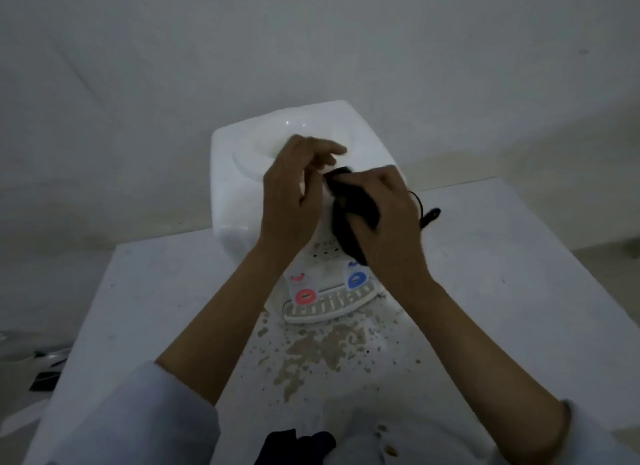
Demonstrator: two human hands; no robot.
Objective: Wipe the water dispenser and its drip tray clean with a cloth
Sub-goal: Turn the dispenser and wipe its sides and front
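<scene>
A white tabletop water dispenser stands on a white table, its round bottle well open on top. Below its front are a red tap and a blue tap, over a slotted white drip tray. My right hand grips a bunched black cloth against the dispenser's upper front. My left hand hovers just left of the cloth, fingers loosely curled, holding nothing that I can see.
The white table carries a brownish stained, speckled patch in front of the tray. A black cord and plug lie right of the dispenser. A grey wall rises behind. Dark items sit on the floor at the lower left.
</scene>
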